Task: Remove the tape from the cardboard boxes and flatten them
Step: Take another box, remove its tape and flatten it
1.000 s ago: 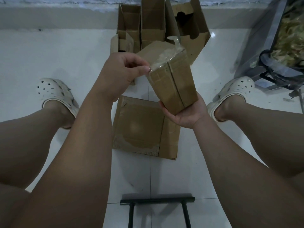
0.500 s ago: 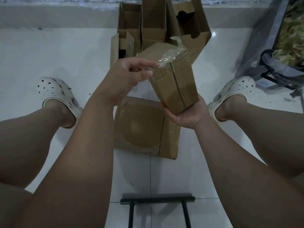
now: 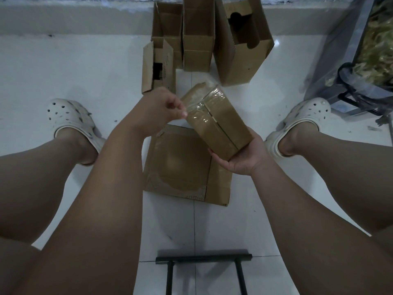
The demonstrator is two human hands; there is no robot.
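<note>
The left hand (image 3: 161, 107) is seen with its fingers curled, and an edge of the clear tape (image 3: 209, 96) is pinched between thumb and fingertip at the upper left corner of a small cardboard box (image 3: 221, 128). The box is held in the air, tilted, above the floor (image 3: 85, 71) and between the person's knees. Its lower end is cradled in the right hand (image 3: 242, 160), whose palm is turned upward and whose fingers are wrapped round the box's underside. The tape is wrapped over the box's far end, where it is wrinkled and glossy, and a seam between two closed flaps is seen running down the box's upper face. Directly beneath the held box, a flattened cardboard (image 3: 178, 169) is laid on the white tiles, partly hidden by the box and the right hand. Farther out, a low open box (image 3: 158, 67) is stood just beyond the left hand, and behind it, against the base of the wall, a tall narrow box (image 3: 198, 39) and a wide box (image 3: 242, 45) with a cut-out in its side are stood upright, with another open box (image 3: 167, 20) to their left. A white clog (image 3: 70, 118) is worn on the left foot and a second clog (image 3: 304, 120) on the right, one to each side of the cardboard. A black metal bar (image 3: 203, 256) is seen at the near edge, and a clear bag (image 3: 378, 50) of pale contents is kept at the far right.
</note>
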